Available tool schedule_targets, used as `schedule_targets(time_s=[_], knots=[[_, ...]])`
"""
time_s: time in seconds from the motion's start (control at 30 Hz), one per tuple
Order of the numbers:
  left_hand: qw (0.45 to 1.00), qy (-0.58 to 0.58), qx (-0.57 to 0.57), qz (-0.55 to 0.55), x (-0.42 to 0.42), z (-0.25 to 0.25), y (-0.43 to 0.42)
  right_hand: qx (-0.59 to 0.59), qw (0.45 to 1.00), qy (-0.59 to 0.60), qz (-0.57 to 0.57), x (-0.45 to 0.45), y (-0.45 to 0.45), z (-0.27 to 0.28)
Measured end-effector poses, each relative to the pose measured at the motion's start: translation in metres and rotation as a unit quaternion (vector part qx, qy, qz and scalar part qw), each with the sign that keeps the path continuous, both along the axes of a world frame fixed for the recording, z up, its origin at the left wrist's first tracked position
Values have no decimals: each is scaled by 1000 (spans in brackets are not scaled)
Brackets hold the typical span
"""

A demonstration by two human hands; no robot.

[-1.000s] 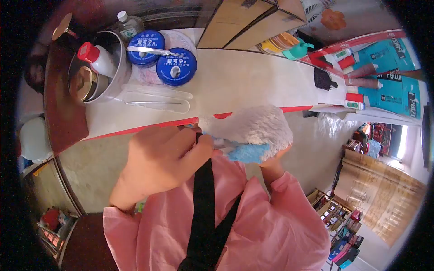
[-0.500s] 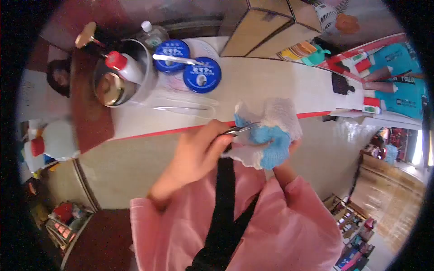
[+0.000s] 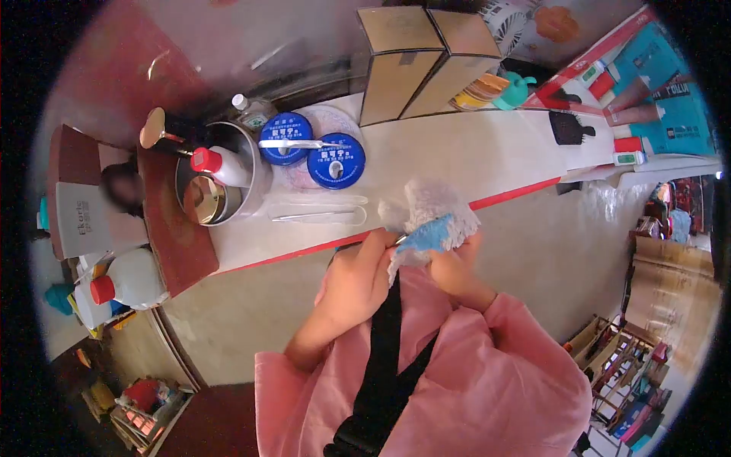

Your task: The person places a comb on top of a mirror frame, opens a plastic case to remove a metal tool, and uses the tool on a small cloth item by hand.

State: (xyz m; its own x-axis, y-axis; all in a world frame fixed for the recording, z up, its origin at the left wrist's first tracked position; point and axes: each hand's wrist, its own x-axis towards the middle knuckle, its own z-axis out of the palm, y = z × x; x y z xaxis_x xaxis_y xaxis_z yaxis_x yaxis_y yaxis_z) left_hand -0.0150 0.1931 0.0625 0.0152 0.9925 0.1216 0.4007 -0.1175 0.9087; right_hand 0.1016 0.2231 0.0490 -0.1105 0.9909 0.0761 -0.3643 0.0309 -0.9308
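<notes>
My left hand (image 3: 358, 278) is closed around a small metal tool, and only a short shiny piece of the tool (image 3: 400, 239) shows past the fingers. That hand also touches the near left edge of a fluffy white and blue cloth (image 3: 429, 234). From the right, my right hand (image 3: 459, 268) grips the same cloth, its fingers bunching the blue part. The cloth is crumpled and held up in front of the table's red front edge. The tool's tip and its exact kind are hidden by the hand and cloth.
Two blue round tins (image 3: 336, 161) with a white-handled tool on top lie on a plate. Left of them stands a metal pot (image 3: 263, 179) holding a red-capped bottle (image 3: 221, 167). Clear-cased tweezers (image 3: 316, 216) lie near the edge. Cardboard boxes (image 3: 400, 84) and a black brush (image 3: 569, 128) are farther back.
The cloth has been turned and bunched up, so less blue shows. My right hand has come from behind it to its near side. The view has shifted.
</notes>
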Motion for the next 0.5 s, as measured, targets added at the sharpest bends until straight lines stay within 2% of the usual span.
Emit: schedule_targets(time_s=[0.27,0.33,0.5], knots=[[999,-36,0,-15,5,2,1,-13,999,-49,-21,4,-2,5],[999,-36,21,-11,6,3,2,22,994,-102,33,6,-1,3],[1000,-14,9,-8,4,7,-2,11,997,-68,21,2,-5,10]])
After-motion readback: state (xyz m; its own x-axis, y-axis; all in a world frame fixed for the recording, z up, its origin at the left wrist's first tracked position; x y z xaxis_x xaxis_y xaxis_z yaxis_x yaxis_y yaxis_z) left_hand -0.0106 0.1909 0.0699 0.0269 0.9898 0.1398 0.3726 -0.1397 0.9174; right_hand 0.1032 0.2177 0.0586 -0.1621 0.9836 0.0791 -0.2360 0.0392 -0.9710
